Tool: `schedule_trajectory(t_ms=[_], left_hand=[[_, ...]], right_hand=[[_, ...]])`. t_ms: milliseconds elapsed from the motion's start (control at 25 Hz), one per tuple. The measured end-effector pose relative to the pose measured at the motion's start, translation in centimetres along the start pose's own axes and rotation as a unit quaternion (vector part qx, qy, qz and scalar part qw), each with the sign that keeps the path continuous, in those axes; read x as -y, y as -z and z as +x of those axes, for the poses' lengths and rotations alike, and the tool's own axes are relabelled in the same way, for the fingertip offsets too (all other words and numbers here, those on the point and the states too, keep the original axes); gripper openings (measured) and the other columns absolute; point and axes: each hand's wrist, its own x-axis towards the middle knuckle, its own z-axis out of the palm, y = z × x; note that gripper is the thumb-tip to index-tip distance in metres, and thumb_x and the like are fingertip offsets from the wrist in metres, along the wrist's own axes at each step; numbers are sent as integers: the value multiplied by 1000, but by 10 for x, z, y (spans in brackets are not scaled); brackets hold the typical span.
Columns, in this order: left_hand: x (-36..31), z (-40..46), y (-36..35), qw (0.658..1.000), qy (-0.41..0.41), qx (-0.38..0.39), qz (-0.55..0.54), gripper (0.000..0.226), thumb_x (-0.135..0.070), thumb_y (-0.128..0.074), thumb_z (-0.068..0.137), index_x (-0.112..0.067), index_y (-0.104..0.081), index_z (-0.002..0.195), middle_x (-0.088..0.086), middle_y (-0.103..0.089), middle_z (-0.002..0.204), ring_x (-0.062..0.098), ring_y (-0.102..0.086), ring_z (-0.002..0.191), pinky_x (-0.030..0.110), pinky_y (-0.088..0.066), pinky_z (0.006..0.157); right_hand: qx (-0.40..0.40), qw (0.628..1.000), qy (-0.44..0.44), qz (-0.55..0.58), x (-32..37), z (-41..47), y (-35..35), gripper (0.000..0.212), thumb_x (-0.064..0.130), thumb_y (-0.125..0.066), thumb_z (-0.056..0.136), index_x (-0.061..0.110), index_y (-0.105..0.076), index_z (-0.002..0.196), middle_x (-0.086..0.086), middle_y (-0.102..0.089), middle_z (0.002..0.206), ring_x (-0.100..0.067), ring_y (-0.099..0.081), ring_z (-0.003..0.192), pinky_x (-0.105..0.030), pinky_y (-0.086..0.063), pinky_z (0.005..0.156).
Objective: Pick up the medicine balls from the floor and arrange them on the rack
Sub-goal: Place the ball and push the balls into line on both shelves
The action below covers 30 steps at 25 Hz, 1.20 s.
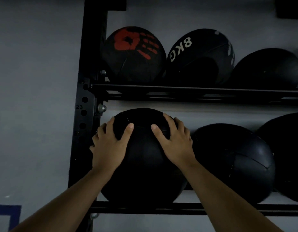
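Observation:
A plain black medicine ball [143, 164] rests at the left end of the lower shelf of the black rack [195, 208]. My left hand [109, 144] grips its upper left side and my right hand [174, 141] its upper right side, fingers spread over the top. Beside it on the same shelf sit a second black ball [235, 163] and part of a third black ball [288, 156]. The upper shelf holds a ball with a red handprint [133, 54], a ball marked 8KG [200, 59] and a plain black ball [267, 69].
The rack's left upright [85, 101], with holes and bolts, stands close to my left hand. A grey wall [36, 81] lies behind and to the left. A dark blue line [13, 213] shows at the bottom left.

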Motion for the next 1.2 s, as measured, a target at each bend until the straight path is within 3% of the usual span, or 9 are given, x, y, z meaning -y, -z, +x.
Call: schedule_trajectory(t_ms=[120, 200, 400, 480, 600, 720, 840, 960, 1200], left_hand=[[-6, 0, 7, 1000, 12, 15, -8, 89, -84, -38, 90, -33, -28, 162, 10, -30, 169, 40, -30, 153, 62, -22, 123], [-21, 3, 14, 994, 27, 14, -102, 80, -77, -51, 84, -35, -47, 151, 6, -43, 161, 35, -40, 148, 61, -27, 124], [-95, 15, -6, 991, -76, 6, -111, 31, -53, -61, 84, -42, -72, 110, -15, -68, 122, 15, -62, 125, 52, -40, 118], [-131, 21, -29, 988, -121, 21, -97, 14, -39, -67, 92, -39, -75, 103, -14, -74, 110, 9, -68, 109, 41, -50, 108], [-196, 20, -75, 980, -179, 49, -70, 13, -33, -69, 94, -41, -78, 89, -17, -77, 96, 0, -69, 95, 27, -55, 91], [-267, 16, -118, 971, -232, 20, -58, 14, -32, -68, 93, -34, -82, 90, -11, -81, 92, 10, -74, 90, 36, -60, 89], [-339, 20, -162, 954, -294, -27, -54, 17, -30, -66, 93, -27, -82, 93, -8, -80, 95, 11, -73, 91, 34, -59, 87], [-402, 34, -202, 936, -341, -71, -57, 19, -28, -62, 96, -17, -78, 101, -7, -74, 96, 16, -69, 89, 31, -56, 81], [-485, 80, -267, 938, -337, -77, 4, 43, -43, -48, 104, -20, -59, 138, 3, -57, 145, 24, -54, 132, 44, -42, 113]], right_hand=[[42, 999, 1, -20, 1, 2, 8, 87, 90, -27, 86, 53, -14, 163, 0, -11, 178, -31, -10, 164, -64, -13, 129], [71, 997, 17, -18, -4, 7, 21, 83, 88, -29, 89, 51, -17, 163, -1, -17, 177, -33, -17, 162, -61, -22, 127], [-25, 997, 78, 10, -33, 37, 81, 58, 62, -44, 103, 34, -47, 153, -4, -52, 155, -28, -48, 143, -45, -43, 114], [-45, 995, 83, 2, -55, 58, 120, 46, 54, -47, 104, 29, -58, 141, -6, -61, 144, -28, -56, 135, -45, -47, 110], [-74, 990, 116, -17, -100, 88, 188, 31, 48, -49, 105, 23, -69, 108, -5, -71, 114, -28, -66, 111, -41, -52, 93], [-134, 979, 152, -27, -142, 118, 260, 34, 39, -54, 104, 14, -68, 86, -10, -73, 93, -32, -68, 93, -39, -52, 80], [-216, 960, 160, -75, -183, 157, 330, 35, 35, -53, 104, 6, -70, 92, -12, -72, 93, -36, -67, 93, -38, -49, 78], [-291, 940, 147, -104, -214, 199, 383, 32, 37, -50, 105, 9, -64, 110, -21, -64, 121, -44, -60, 113, -44, -45, 93], [-206, 978, -28, 30, -259, 253, 419, 71, 62, -28, 106, 17, -33, 162, -25, -37, 164, -47, -40, 147, -53, -32, 123]])
